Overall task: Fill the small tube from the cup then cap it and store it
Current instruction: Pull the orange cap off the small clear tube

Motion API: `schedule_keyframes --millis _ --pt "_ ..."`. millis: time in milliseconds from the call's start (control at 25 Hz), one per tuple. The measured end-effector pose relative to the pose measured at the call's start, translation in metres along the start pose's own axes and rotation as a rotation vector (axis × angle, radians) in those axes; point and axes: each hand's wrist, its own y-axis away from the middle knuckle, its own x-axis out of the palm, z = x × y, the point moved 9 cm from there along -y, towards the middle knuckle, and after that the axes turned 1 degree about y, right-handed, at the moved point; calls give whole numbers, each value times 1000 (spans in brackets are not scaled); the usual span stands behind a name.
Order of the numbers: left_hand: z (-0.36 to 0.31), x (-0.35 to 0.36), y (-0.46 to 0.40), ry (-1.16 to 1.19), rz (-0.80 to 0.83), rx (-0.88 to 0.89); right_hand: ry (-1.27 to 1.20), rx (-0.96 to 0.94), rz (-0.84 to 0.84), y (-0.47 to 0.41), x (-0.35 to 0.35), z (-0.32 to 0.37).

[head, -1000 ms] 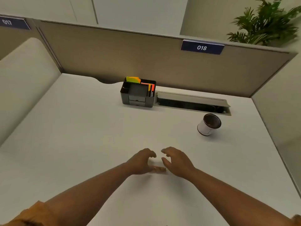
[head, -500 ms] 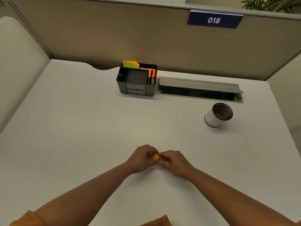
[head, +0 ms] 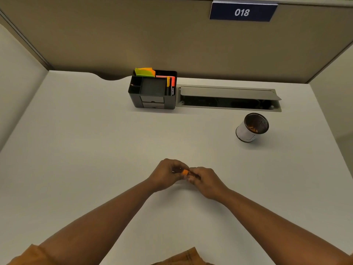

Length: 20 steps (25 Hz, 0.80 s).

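tube (head: 185, 171) pinched between both hands, cup (head: 251, 127) well apart.

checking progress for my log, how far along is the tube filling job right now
Done: nothing is visibly finished; the cup stands untouched far to the right on the desk. In hand: the left hand and right hand meet around a small tube, the left hand's fingers at its orange cap; whether the cap is coming off cannot be told. Left: filling from the cup, capping, then storing, perhaps in the black organizer.
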Motion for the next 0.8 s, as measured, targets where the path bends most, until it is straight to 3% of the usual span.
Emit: schedule_keyframes --millis 360,640,800 --pt "9 -6 2 107 -6 -70 -46 38 -12 4 -4 5" --pt "0 -5 2 75 54 -28 -60 23 16 8 -8 15" --pt "-2 -6 5 81 -6 -23 -53 46 -14 8 -11 15"
